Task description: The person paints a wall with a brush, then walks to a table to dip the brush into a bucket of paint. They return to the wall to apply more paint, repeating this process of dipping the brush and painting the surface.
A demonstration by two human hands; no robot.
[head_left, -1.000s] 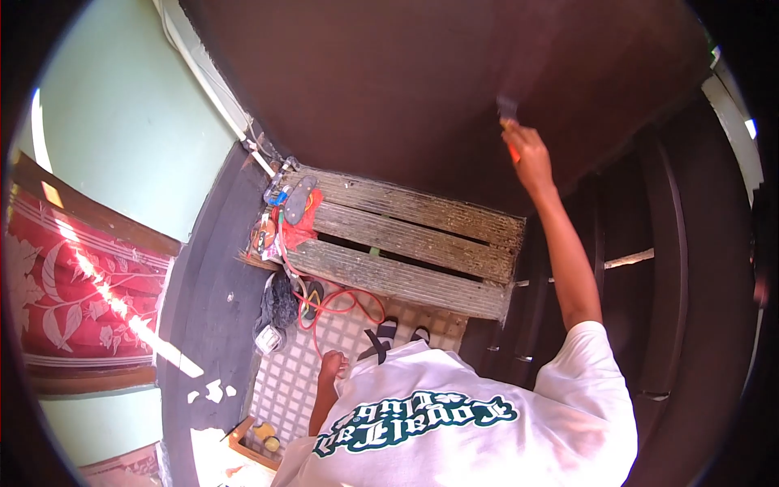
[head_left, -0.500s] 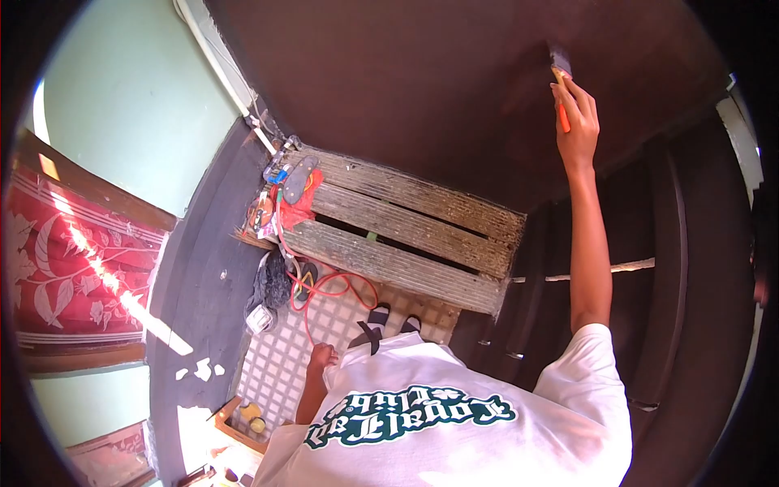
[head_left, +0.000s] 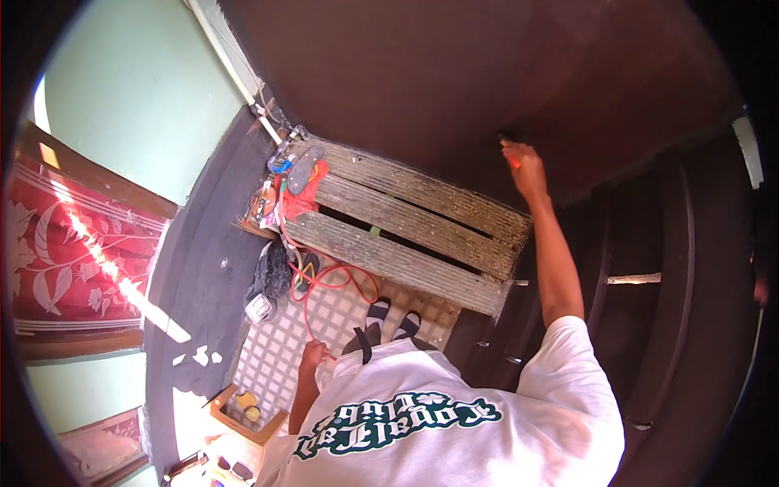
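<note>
My right hand (head_left: 527,169) is wrapped round the orange handle of a paintbrush (head_left: 514,161), whose dark tip meets the dark brown wall (head_left: 389,81) above the bench. Low beside my body, my left hand (head_left: 316,355) is closed on a thin red hose (head_left: 308,321). That hose loops over the tiled floor near my feet. White cloth of my shirt (head_left: 454,406) fills the lower middle.
A wooden slatted bench (head_left: 422,207) stands against the wall, with sandals (head_left: 304,169) and a red bag (head_left: 302,201) at its left end. Dark cloth (head_left: 273,272) lies on the floor. A wooden box (head_left: 219,402) and sunglasses (head_left: 235,468) are at lower left.
My right hand has moved down and left along the wall with the paintbrush. My left hand stays low, still closed on the hose. The view has shifted slightly.
</note>
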